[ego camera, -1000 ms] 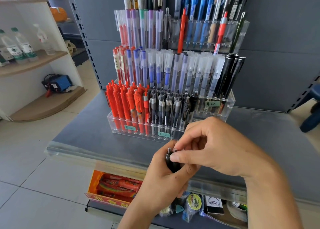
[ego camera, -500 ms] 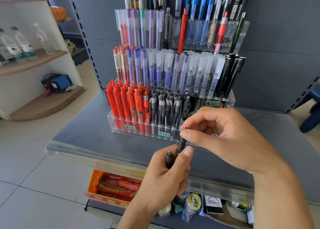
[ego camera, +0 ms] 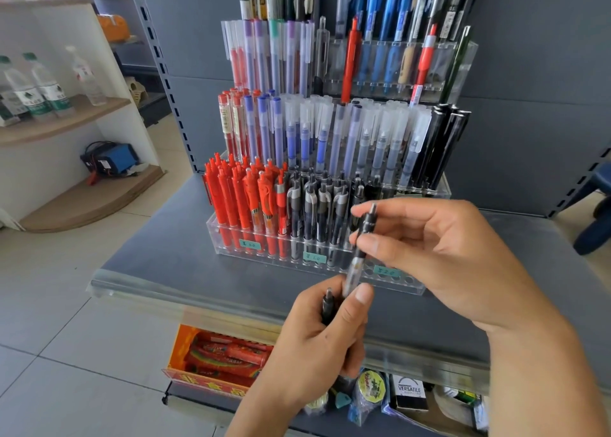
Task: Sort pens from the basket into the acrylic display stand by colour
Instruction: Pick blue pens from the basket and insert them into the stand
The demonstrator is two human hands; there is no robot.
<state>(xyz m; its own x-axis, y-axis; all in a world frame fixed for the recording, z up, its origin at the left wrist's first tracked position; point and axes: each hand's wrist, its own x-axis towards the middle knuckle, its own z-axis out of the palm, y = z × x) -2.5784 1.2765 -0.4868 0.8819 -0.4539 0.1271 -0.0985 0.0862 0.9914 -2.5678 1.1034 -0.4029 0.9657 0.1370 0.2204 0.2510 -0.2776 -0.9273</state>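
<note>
Black pen (ego camera: 360, 245) (clear lower barrel), tilted, pinched by right hand (ego camera: 439, 258); left hand (ego camera: 317, 347) grips another pen (ego camera: 329, 304).

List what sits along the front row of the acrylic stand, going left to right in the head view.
Red pens → black pens → the black pen pinched in the right hand → empty holes at the row's right end.
</note>
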